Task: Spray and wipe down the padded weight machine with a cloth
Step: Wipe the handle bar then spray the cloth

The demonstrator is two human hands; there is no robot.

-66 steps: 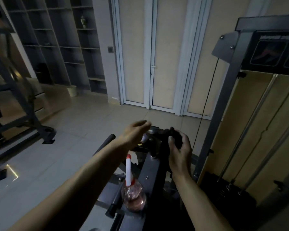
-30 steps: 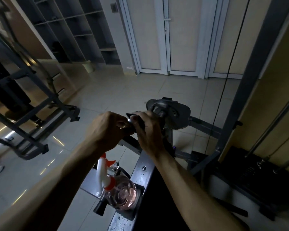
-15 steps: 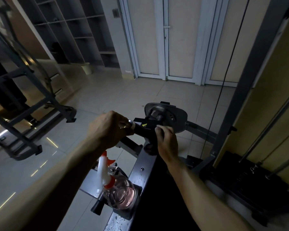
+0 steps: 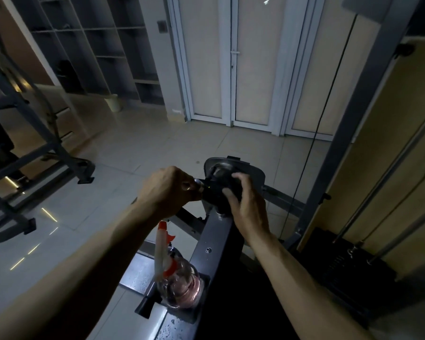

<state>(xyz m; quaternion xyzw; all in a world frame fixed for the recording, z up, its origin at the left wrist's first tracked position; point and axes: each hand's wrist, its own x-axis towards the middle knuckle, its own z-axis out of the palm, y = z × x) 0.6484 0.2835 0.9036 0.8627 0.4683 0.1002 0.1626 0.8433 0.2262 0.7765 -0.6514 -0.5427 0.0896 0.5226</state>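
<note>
**Head view.** Since half a second ago the right hand (image 4: 247, 207) has climbed from the underside of the black block (image 4: 212, 196) to its top, just in front of the grey plate (image 4: 257, 174). The left hand (image 4: 167, 190) has not shifted. I read this as a wiping stroke passing over the pivot of the machine (image 4: 214, 244), so the wipe is under way here and the spraying of this part looks done.

**Left hand:** the fingers are closed in a fist round the chrome-tipped bar (image 4: 197, 184), just left of the plate, steadying it.

**Right hand:** the fingers (image 4: 236, 176) are curled and slightly spread, draped over the block against the plate's face. The cloth is probably under that palm, but the frame is too dark for me to tell it from the block.

**Bottle** (image 4: 179, 287): it holds pinkish liquid and has a red-and-white trigger. It stands upright on the machine's ledge, well below the plate and under the left forearm, touched by neither hand.
</note>
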